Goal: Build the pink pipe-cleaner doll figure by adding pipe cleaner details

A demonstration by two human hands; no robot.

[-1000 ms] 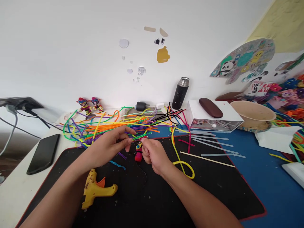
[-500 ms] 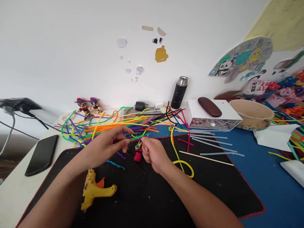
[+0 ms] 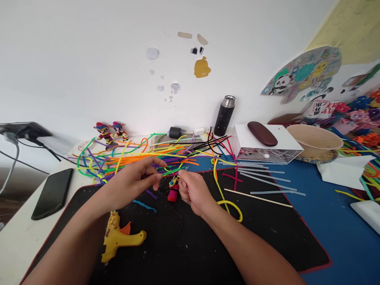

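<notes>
A small figure point(image 3: 173, 194) of red and pink pipe cleaner, with blue and yellow parts near its top, is between my hands over the black mat point(image 3: 190, 245). My right hand point(image 3: 194, 192) is closed in a fist against the figure's right side; its fingers hide what they grip. My left hand point(image 3: 142, 178) is to the left, fingers curved, thumb and fingertips apart, with nothing visible between them. Behind both hands lies a pile of coloured pipe cleaners point(image 3: 133, 156). A yellow glue gun point(image 3: 118, 239) rests below my left hand.
A phone point(image 3: 52, 194) lies at left. Two finished figures point(image 3: 103, 132) stand by the wall. Farther right are a black flask point(image 3: 225, 115), a white box point(image 3: 285, 144) with a brown case, a bowl point(image 3: 314, 136), glue sticks point(image 3: 267, 180) and a wooden stick point(image 3: 258, 198).
My right hand has shifted very slightly to the right. Otherwise the hands and objects look the same.
</notes>
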